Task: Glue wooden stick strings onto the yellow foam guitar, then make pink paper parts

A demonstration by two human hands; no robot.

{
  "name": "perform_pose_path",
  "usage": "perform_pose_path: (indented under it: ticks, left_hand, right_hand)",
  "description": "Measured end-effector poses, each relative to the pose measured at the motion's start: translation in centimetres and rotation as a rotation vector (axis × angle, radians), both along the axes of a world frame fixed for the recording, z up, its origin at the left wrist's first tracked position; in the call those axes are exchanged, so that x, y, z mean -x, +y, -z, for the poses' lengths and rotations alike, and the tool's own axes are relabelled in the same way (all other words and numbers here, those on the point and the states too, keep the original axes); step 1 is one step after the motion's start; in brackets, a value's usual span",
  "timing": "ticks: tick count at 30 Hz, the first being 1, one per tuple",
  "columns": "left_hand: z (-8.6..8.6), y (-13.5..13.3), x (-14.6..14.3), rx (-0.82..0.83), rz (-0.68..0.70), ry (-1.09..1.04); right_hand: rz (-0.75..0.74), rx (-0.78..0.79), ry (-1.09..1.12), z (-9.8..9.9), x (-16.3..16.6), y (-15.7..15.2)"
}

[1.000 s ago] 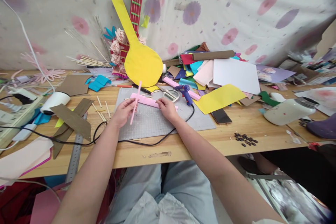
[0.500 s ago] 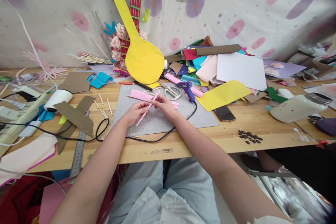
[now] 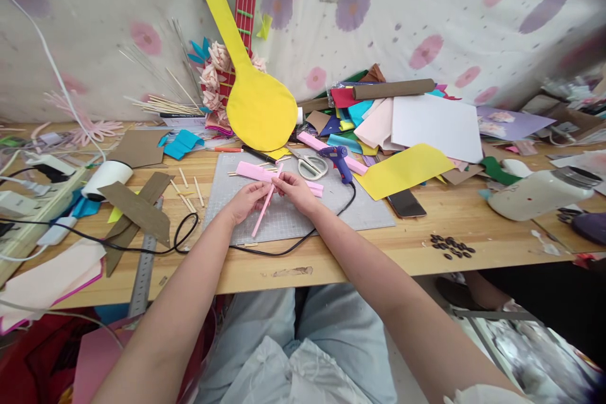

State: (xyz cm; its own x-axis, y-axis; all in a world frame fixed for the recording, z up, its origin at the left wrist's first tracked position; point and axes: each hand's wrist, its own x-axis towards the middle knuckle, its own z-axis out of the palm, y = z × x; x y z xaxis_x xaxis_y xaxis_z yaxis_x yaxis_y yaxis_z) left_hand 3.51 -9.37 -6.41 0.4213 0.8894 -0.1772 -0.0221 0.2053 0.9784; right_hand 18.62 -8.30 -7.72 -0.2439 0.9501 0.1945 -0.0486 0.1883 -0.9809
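Above the grey cutting mat (image 3: 293, 225), my left hand (image 3: 249, 201) and my right hand (image 3: 294, 190) meet at a thin pink strip (image 3: 263, 213). Fingers of both hands are closed on its upper part, and its lower end slants down toward me. Just behind the hands lies a wider pink piece (image 3: 250, 171) on the mat, partly hidden by the fingers. Scissors with pale handles (image 3: 313, 168) rest behind my right hand. To their right is a purple glue gun (image 3: 339, 161), its black cord running across the mat.
A yellow guitar-shaped cutout (image 3: 262, 110) leans at the back. Coloured sheets (image 3: 369, 120) pile up behind right, with a yellow sheet (image 3: 404, 170) and a phone (image 3: 406, 204) in front. Brown strips (image 3: 137, 208) and a metal ruler (image 3: 143, 271) lie left. Black beads (image 3: 452, 245) and a white bottle (image 3: 542, 194) are right.
The pink strip has turned steeper, its lower end swinging down and to the right. Both hands stay nearly in place with their hold on it.
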Motion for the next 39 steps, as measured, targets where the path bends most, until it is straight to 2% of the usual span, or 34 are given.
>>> perform_pose_path:
  ticks: [3, 5, 11, 14, 19, 24, 32, 36, 39]
  left_hand:
    - [0.1, 0.2, -0.6, -0.055, -0.126, 0.043]
    - [0.0, 0.3, -0.7, -0.029, -0.154, 0.045]
    - [-0.6, 0.0, -0.4, 0.061, -0.127, 0.015]
    - [-0.7, 0.1, -0.6, 0.103, -0.119, 0.016]
    - [-0.6, 0.4, -0.6, 0.089, -0.032, 0.058]
    - [-0.4, 0.5, -0.5, 0.074, -0.098, 0.051]
    - [-0.7, 0.5, -0.2, 0.109, -0.201, -0.043]
    - [-0.4, 0.8, 0.5, 0.145, -0.312, -0.177]
    - [-0.3, 1.3, 1.9, 0.156, -0.341, -0.334]
  right_hand:
    - [0.023, 0.001, -0.025, -0.2, 0.2, -0.1]
    - [0.017, 0.024, -0.001, -0.3, 0.2, -0.1]
    - [0.005, 0.065, 0.083, 0.1, 0.0, 0.3]
    - [-0.047, 0.084, 0.124, 0.4, 0.0, 0.5]
    - [-0.101, 0.090, 0.162, 0.6, -0.1, 0.7]
    - [-0.114, 0.127, 0.148, 0.4, 0.0, 0.5]
    - [0.024, 0.125, 0.164, 0.1, -0.7, 0.8]
    - [0.129, 0.088, 0.122, -0.6, -2.6, 0.9]
    - [0.229, 0.054, 0.091, -1.1, -4.6, 1.1]
